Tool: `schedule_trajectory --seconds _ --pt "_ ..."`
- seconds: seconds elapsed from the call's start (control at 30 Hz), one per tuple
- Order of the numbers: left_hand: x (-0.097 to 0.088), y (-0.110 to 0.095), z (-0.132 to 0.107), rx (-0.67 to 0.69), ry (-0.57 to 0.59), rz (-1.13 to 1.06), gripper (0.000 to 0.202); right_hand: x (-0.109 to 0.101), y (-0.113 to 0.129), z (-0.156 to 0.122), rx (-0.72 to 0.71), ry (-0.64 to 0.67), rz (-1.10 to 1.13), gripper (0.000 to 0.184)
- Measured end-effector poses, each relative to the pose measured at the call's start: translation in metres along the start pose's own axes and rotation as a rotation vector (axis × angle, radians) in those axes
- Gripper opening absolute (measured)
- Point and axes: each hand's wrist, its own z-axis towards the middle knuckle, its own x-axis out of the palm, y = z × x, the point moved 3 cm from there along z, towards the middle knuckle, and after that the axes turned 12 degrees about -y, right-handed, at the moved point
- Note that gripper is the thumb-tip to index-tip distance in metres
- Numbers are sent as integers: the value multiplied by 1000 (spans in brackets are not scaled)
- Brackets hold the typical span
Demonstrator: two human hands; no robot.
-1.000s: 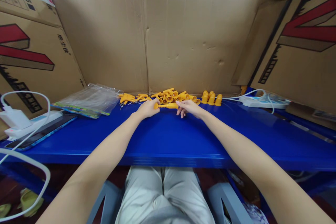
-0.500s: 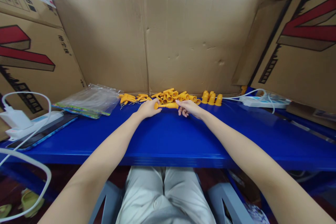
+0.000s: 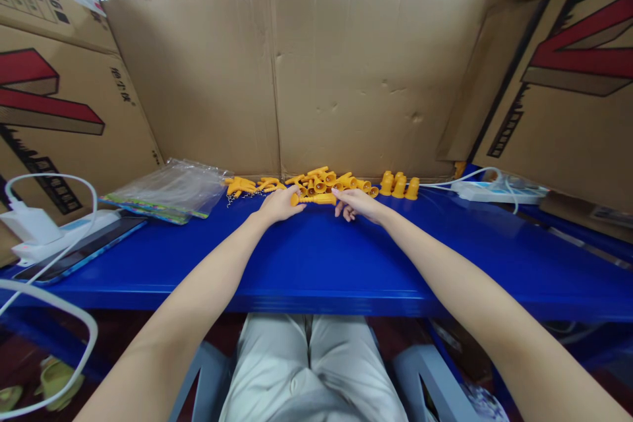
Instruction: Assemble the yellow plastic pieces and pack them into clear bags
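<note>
A slim yellow plastic piece (image 3: 320,198), ribbed near its left part, lies level between my hands. My left hand (image 3: 279,205) is closed around its left end, by a round cup-like part. At the other end, my right hand (image 3: 357,202) pinches it between thumb and forefinger, with the other fingers curled below. Right behind the hands is a pile of yellow cup-ended plastic parts (image 3: 328,178). Yellow branched pieces (image 3: 241,185) with small metal chains or screws lie left of my left hand. Several yellow bell-shaped cups (image 3: 398,186) stand to the right.
Clear plastic bags (image 3: 168,186) lie at the left of the blue table (image 3: 316,264), near a phone (image 3: 82,250) and a charger (image 3: 32,224). A white power strip (image 3: 498,192) is at the right. Cardboard (image 3: 366,79) walls the back and sides.
</note>
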Motion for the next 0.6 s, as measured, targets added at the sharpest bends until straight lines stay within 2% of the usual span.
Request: schedule_trajectory --seconds 0.2,0.47,0.6 --pt "-1 0 0 3 -3 -14 37 0 0 1 -64 2 64 18" --pt "0 0 0 13 -9 -8 38 0 -2 5 -107 -18 71 18" --pt "0 0 0 14 -16 -24 38 0 -1 4 -105 -20 66 25"
